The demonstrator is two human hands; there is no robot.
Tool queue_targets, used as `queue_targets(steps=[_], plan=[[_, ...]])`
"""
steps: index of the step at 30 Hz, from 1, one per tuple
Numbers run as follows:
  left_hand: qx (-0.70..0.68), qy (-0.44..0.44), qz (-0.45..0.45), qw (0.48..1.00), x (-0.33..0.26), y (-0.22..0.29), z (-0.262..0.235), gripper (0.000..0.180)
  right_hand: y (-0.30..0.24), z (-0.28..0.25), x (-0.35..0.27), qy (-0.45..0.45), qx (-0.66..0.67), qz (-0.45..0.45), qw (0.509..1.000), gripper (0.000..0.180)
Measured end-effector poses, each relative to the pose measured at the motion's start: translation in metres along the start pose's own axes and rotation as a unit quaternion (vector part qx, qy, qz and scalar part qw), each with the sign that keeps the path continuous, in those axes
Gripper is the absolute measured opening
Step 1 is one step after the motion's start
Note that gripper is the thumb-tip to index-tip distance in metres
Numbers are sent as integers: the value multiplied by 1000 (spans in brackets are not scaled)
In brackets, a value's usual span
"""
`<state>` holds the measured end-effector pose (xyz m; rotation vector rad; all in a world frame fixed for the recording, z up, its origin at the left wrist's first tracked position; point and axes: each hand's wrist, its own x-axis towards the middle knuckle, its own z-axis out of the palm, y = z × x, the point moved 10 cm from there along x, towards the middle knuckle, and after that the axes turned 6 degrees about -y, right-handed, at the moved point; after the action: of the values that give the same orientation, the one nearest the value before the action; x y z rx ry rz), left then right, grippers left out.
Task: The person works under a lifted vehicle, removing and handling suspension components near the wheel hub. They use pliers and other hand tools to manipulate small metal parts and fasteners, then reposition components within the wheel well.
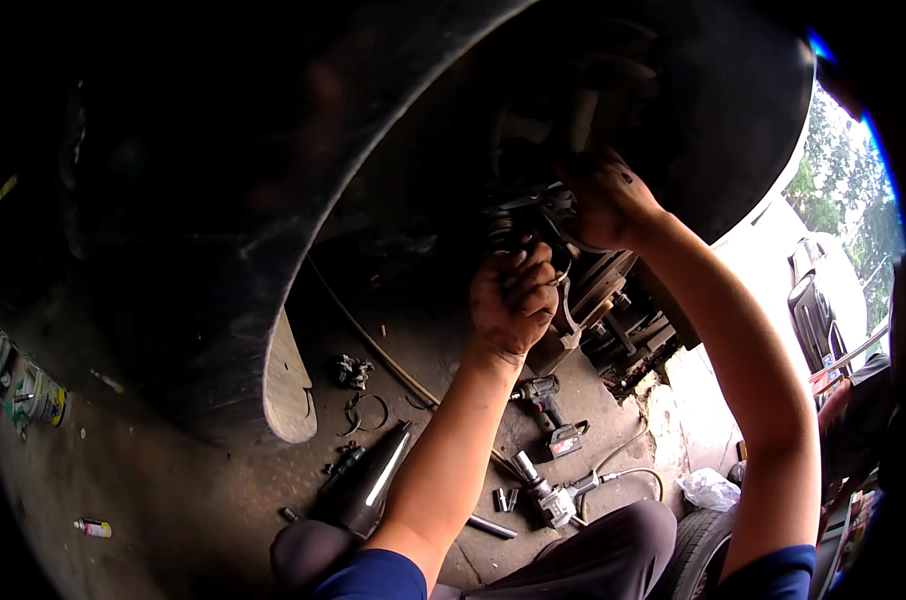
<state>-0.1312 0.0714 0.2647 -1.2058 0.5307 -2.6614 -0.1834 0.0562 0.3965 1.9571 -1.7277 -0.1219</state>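
I reach up with both arms into the dark wheel arch of a car, whose curved fender edge [338, 195] runs down the left. My left hand [516, 297] is closed in a fist, knuckles toward me, just below a dark ribbed part [501, 228]; what it grips is hidden. Higher and to the right, my right hand [613, 200] rests against the dark suspension parts, its back toward me. Deep shadow and the parts hide most of its fingers. Beneath the hands, a metal bracket [570, 330] catches some light.
Below on the floor lie a cordless impact wrench [553, 415], an air impact wrench [551, 498] with its hose [628, 471], sockets [507, 499], a ring clamp [369, 411] and a black cone [381, 480]. A tire [701, 550] lies by my right knee. A spray can [94, 527] is far left.
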Motion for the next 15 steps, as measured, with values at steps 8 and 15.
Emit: queue_targets(steps=[8,15], plan=[[5,-19,-9,1000,-1,2,1,3,-6,4,14,-108,-38,17,993,58],[-1,-12,-3,1000,-2,2,-1,4,1,18,15,-118,-93,-22,988,54]])
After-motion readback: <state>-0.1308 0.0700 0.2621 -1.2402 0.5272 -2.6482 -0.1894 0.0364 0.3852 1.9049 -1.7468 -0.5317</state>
